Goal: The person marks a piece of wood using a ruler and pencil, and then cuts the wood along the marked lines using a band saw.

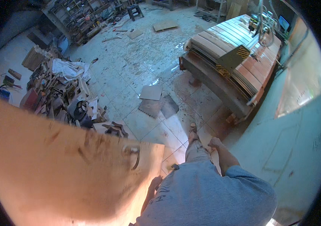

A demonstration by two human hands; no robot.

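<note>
My right hand (215,143) hangs in front of my right side with its fingers curled in, and nothing shows in it. Low beside my body is my left hand (154,184), partly covered by my grey shirt, so its fingers cannot be made out. A small dark and yellowish thing (174,167) shows at the shirt's edge near that hand; whether the hand holds it I cannot tell. Close on my left stands a light wooden door (74,177) with a metal lever handle (133,151). My left hand is nearest to the door's edge.
Ahead, flat square pieces (151,92) lie on the dusty tiled floor (119,81). A large machine table with slats (224,45) stands at the right, a pale wall (280,150) beside me. Wood scraps (51,94) pile up at the left; cluttered shelves (79,17) line the back.
</note>
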